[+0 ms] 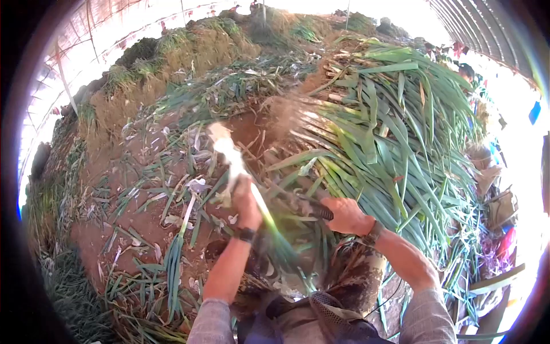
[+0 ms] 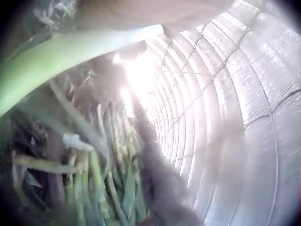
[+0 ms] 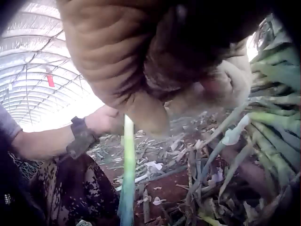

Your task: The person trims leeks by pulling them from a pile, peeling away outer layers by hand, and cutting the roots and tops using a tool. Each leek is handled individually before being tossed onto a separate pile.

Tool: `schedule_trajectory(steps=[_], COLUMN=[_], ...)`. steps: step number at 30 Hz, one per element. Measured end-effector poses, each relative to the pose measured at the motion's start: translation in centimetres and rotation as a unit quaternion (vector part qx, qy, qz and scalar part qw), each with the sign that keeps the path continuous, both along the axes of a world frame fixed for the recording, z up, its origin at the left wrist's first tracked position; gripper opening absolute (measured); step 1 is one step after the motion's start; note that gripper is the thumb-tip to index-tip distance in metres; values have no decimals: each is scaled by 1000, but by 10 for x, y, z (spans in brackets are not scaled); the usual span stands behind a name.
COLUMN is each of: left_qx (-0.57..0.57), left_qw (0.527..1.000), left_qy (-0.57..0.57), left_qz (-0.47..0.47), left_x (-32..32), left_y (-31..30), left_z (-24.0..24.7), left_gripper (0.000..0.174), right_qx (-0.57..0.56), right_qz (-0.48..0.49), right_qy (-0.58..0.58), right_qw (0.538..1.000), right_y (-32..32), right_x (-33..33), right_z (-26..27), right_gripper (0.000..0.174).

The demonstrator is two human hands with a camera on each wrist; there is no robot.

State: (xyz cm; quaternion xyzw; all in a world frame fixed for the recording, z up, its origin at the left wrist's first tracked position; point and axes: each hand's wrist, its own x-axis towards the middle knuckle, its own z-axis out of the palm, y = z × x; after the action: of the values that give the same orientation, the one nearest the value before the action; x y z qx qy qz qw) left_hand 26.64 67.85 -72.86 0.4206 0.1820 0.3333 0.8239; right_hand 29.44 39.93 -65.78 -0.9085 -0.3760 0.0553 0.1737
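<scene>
Grey sleeve [image 1: 211, 324] nearest; left hand [image 1: 247, 203] grips leek [image 1: 266, 212].

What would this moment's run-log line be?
left hand: grips white-and-green stalk | right hand: holds black handle | stalk pile: head view's upper right | leaf scraps: strewn on ground

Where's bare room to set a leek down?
Left: bare soil between the dark green foliage and scattered leaf scraps. Smaller: a brown gap between the held leek and the leek heap. Crowded: the right side, filled by that heap, and the scrap-strewn lower left.
</scene>
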Motion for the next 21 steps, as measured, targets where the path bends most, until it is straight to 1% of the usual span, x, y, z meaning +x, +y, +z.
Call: schedule_trajectory(steps=[1, 2, 3, 4, 5, 6, 7, 8, 10, 11, 12, 13, 14, 15, 16, 17, 18, 19, 20, 21], left_qx=[14, 27, 12, 14, 57, 134, 157, 182, 269, 282, 293, 319, 318, 386, 450, 447, 535, 626, 622, 600], left_qw=[999, 997, 997, 995, 990, 968, 965, 961, 936, 933, 928, 916, 916, 879, 830, 855, 790, 703, 646, 571], left_qy=[19, 39, -16, -15, -22, -65, -67, -69, -46, 0, 48, 94, 97, 183, 267, 192, 250, 261, 411, 549], left_qz=[28, 56, 74, 100, 130, 204, 200, 195, 223, 222, 223, 224, 224, 212, 195, 181, 165, 214, 164, 110], left_x=[5, 10, 13, 17, 8, 18, 12, -1, -15, -21, -28, -34, -35, -35, -37, -39, -41, -46, -53, -62], left_y=[17, 35, 51, 80, 90, 127, 146, 159, 181, 192, 199, 202, 227, 266, 287, 269, 316, 335, 331, 326], left_z=[7, 13, 33, 41, 70, 69, 85, 111, 147, 157, 164, 168, 152, 125, 107, 108, 51, 13, -12, -36], left_gripper=[25, 29, 30, 31, 32, 35, 36, 37, 40, 40, 39, 44, 44, 48, 51, 58, 56, 46, 46, 48], right_qx=[-25, -27, 45, 115, 111, 78, 46, 44, 10, 9, -12, -34, -36, -27, -19, -21, -32, -45, -49, -56], right_qz=[3, -1, -30, -57, -58, -109, -160, -161, -160, -160, -160, -159, -158, -142, -127, -127, -130, -133, -133, -136], right_qy=[6, 7, -6, -20, -19, 22, 65, 68, 39, 42, 69, 96, 98, 93, 89, 91, 102, 113, 113, 127], right_qw=[1000, 1000, 999, 992, 992, 991, 984, 984, 986, 986, 985, 982, 982, 985, 988, 987, 986, 984, 983, 981], right_y=[-7, -15, -24, -33, -44, -58, -72, -87, -114, -122, -129, -132, -132, -132, -133, -131, -126, -122, -118, -113], right_x=[0, 1, 2, 5, 12, 22, 31, 39, 51, 52, 52, 52, 52, 50, 49, 51, 52, 53, 54, 55], right_z=[-3, -7, -10, -13, -13, -11, -12, -18, -31, -32, -32, -32, -33, -35, -37, -37, -35, -32, -28, -22], right_gripper=[52, 52, 42, 34, 34, 33, 33, 33, 34, 34, 36, 37, 37, 38, 40, 40, 41, 42, 42, 43])
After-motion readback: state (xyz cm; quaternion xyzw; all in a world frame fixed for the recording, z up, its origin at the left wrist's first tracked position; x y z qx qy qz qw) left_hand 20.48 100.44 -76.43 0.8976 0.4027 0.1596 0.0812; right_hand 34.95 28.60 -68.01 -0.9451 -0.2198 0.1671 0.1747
